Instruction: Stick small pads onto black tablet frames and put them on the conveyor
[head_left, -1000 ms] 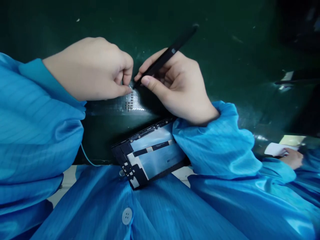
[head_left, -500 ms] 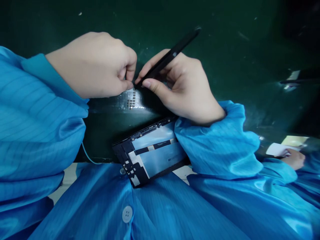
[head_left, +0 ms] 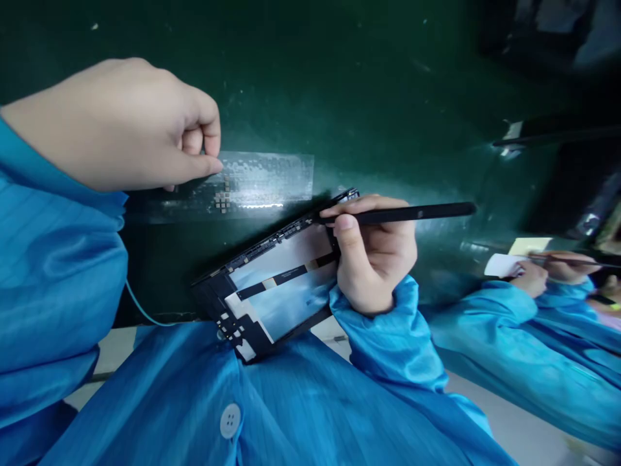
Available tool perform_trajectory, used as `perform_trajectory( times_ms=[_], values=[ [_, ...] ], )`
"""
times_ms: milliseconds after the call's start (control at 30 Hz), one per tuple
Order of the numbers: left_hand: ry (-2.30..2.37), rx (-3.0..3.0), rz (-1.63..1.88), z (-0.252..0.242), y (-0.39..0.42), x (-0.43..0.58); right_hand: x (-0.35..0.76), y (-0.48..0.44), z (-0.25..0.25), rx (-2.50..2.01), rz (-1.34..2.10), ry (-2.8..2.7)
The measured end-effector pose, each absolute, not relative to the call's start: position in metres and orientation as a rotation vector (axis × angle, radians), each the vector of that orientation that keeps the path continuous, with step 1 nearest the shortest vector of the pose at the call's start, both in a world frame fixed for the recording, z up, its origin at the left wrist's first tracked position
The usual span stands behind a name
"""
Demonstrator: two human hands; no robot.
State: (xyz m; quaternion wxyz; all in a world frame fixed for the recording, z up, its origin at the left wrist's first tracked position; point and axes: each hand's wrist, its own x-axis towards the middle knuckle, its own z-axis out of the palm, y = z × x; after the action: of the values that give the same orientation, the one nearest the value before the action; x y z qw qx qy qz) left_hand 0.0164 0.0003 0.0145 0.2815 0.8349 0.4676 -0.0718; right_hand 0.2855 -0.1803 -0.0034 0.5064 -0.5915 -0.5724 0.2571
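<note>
Flat device (head_left: 286,285): it lies aslant before the person, inner parts exposed; the far side is over the table (head_left: 349,77), and the near corner reaches past the table edge, close to the blue coat (head_left: 194,401).
Right hand (head_left: 373,252): thumb and fingers are closed around a black pen-like tool (head_left: 422,212), in a grip like for writing.
Tool tip: it comes to the upper long edge of the device, near the right end. Dark tip against dark parts is hard to see, so whether it touches there or carries a small piece cannot be told.
Left hand (head_left: 140,129): fingers are curled, thumb close to the forefinger, at the clear sheet (head_left: 272,175); one cannot tell if it pinches this sheet or only presses it.
Small brownish pieces (head_left: 223,197): a little group on the sheet, just below the left thumb.
Step in hand: it seems to be fine work with the tool at the device's edge.
Next move: in judgement, it calls for a steady right hand and light pressure, because the left hand does not hold the device and it could shift.
</note>
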Motion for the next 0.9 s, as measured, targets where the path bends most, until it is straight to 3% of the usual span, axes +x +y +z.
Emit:
perform_trajectory(
  times_ms=[333, 433, 567, 900],
  values=[
    [1.233, 2.277, -0.131, 0.005, 0.003, 0.006, 0.288, -0.175, 0.032, -1.462, 0.590, -1.677],
    [1.264, 2.310, -0.233, 0.019, -0.003, 0.017, 0.273, -0.145, 0.046, -1.398, 0.810, -1.703],
    [1.319, 2.261, -0.360, 0.038, -0.009, 0.031, 0.253, -0.088, 0.027, -1.268, 1.199, -1.788],
    [1.312, 2.249, -0.378, 0.040, -0.011, 0.030, 0.249, -0.073, 0.007, -1.272, 1.301, -1.752]
  ],
)
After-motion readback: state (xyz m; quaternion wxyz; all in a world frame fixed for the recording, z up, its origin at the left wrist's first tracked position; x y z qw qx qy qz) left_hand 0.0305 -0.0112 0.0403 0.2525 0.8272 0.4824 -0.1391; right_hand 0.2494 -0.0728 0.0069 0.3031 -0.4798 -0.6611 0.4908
